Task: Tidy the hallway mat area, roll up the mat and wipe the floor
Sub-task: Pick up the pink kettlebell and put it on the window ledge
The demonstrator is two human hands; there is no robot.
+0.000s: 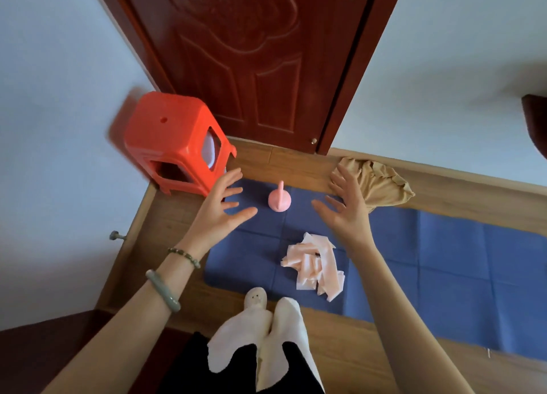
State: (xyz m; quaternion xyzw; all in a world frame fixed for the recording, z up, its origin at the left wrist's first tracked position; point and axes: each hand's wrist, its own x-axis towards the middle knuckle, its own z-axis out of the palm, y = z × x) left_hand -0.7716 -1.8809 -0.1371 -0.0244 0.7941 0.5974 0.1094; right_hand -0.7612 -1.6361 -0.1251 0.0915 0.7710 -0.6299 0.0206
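Both hands spread and empty above the blue mat.

From the left we see the orange stool (174,145), left hand (220,208), pink funnel (279,199) and paper strips (314,266) on the mat (444,260), right hand (349,204), tan cloth (381,183) far right.

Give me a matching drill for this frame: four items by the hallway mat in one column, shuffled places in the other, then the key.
Things
1. red stool
2. pink funnel
3. strips of pale pink paper
4. tan cloth

Places
A. heaped on the blue mat, just in front of the person's feet
B. bunched on the wooden floor beyond the right hand
C. in the corner left of the door, leaning
D. standing on the mat between the two open hands

Pairs: 1-C, 2-D, 3-A, 4-B
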